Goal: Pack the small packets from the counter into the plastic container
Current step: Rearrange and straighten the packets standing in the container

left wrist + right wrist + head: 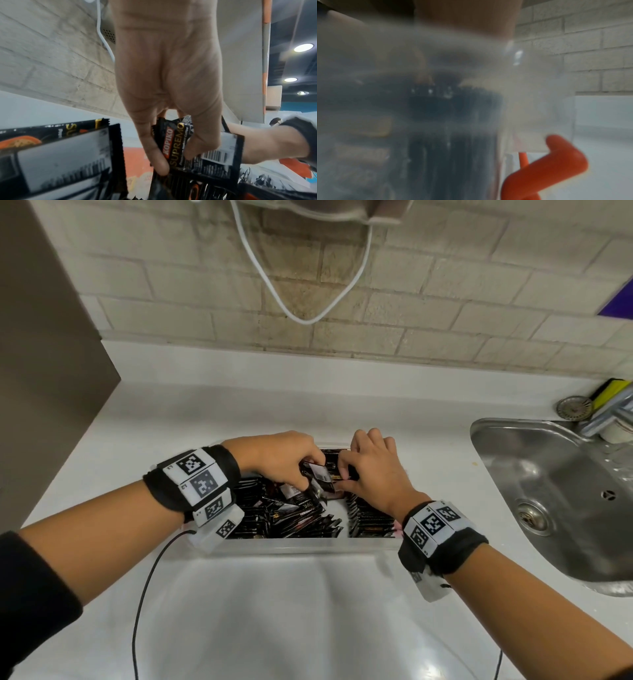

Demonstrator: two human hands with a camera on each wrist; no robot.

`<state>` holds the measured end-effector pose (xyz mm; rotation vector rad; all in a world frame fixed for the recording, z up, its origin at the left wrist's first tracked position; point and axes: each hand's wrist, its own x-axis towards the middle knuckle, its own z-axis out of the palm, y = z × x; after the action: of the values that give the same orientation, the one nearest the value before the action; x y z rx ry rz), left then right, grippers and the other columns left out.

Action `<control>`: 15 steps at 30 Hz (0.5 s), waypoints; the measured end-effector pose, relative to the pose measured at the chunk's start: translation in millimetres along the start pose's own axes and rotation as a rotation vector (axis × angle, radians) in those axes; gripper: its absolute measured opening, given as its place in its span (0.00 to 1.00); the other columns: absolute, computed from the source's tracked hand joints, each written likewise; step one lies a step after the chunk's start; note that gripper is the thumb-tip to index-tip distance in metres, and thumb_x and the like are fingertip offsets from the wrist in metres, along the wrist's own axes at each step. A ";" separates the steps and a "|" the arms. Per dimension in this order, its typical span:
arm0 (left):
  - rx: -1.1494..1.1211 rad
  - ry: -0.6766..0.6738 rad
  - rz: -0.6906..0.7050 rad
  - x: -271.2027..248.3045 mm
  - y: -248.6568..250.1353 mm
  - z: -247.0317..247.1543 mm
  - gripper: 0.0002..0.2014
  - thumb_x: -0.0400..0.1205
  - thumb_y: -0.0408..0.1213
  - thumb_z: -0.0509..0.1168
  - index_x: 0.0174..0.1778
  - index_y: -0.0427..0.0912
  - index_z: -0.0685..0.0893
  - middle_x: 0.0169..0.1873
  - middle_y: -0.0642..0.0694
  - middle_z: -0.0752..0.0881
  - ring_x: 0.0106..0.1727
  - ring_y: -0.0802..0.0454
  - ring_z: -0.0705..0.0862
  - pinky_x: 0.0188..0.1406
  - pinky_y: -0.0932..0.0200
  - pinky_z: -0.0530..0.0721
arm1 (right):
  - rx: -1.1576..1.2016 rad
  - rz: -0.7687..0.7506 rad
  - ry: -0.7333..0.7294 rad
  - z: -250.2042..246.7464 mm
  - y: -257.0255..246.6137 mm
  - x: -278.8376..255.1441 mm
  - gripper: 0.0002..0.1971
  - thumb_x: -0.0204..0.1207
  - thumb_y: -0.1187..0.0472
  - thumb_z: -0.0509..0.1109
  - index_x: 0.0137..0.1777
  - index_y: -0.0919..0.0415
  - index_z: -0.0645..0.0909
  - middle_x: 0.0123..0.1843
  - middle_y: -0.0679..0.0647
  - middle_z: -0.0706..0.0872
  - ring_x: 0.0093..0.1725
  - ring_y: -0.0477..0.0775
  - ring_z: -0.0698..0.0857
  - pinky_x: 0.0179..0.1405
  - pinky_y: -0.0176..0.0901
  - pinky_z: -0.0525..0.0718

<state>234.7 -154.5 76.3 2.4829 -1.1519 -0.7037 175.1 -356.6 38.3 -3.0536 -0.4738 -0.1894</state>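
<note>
**Ana:** Packets (pixel 301 510), black coffee sachets, fill the clear plastic container (pixel 298 546) on the white worktop (pixel 274 611), most of them standing on edge in rows, a few lying loose on top near the middle.

**Ben:** And both hands are over the far end of it. The left hand (pixel 284 462) reaches in from the left with its fingers (pixel 158 159) curled down, pinching a small bunch of sachets; the front one (pixel 176 146) reads "Kopiko Supremo", and behind it there's one showing a barcode.

**Ana:** Right hand (pixel 371 474) comes in from the other side, fingers bent, thumb and forefinger closed on the dark edge of a sachet (pixel 346 469) just beside the left hand's bunch. The two hands are almost touching.

**Ben:** The right wrist view gives little: it looks through the cloudy container wall, and the dark sachet rows behind it are a blur. An orange clip (pixel 556 166) sits at the container's outer side.

**Ana:** Off to the right, a steel sink (pixel 561 494) is set into the worktop, with a tap (pixel 609 414) and a yellow sponge (pixel 613 392) at its far corner. A white cable (pixel 308 302) loops down the brick-tiled wall (pixel 445 285) behind.

**Ben:** Both wrists wear black bands with square black-and-white markers, and a thin black wire (pixel 147 594) trails from the left one across the worktop.
</note>
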 end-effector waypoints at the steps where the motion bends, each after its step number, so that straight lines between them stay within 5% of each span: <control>1: 0.011 0.016 0.003 -0.2 0.1 0.6 0.13 0.73 0.34 0.75 0.53 0.46 0.85 0.42 0.50 0.80 0.45 0.48 0.82 0.44 0.50 0.82 | 0.000 0.002 -0.002 -1.3 1.3 -0.2 0.15 0.65 0.42 0.80 0.39 0.48 0.80 0.46 0.45 0.69 0.53 0.51 0.66 0.51 0.48 0.62; 5: 0.003 0.111 0.044 -0.9 -0.2 4.3 0.16 0.72 0.30 0.73 0.43 0.52 0.74 0.43 0.54 0.73 0.45 0.56 0.73 0.38 0.58 0.73 | 0.013 0.010 -0.005 -7.0 3.8 -1.9 0.10 0.70 0.44 0.78 0.42 0.47 0.84 0.41 0.42 0.71 0.49 0.47 0.64 0.48 0.46 0.60; 9: 0.060 0.199 0.118 -3.5 4.4 10.9 0.12 0.76 0.29 0.70 0.42 0.49 0.75 0.44 0.53 0.68 0.44 0.60 0.69 0.37 0.65 0.70 | 0.066 0.027 -0.040 -13.6 3.1 -5.2 0.06 0.76 0.49 0.70 0.46 0.46 0.87 0.36 0.41 0.70 0.49 0.49 0.71 0.47 0.46 0.62; 15: 0.244 0.165 0.199 0.4 15.8 19.1 0.15 0.76 0.26 0.66 0.40 0.51 0.71 0.43 0.52 0.65 0.44 0.52 0.69 0.32 0.60 0.67 | 0.234 0.078 -0.142 -24.9 0.9 -11.1 0.08 0.76 0.45 0.66 0.37 0.41 0.84 0.33 0.42 0.74 0.48 0.50 0.72 0.56 0.53 0.69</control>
<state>214.6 -166.1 67.7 2.5135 -1.4694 -0.3135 162.0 -362.3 61.5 -2.8599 -0.3537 0.0818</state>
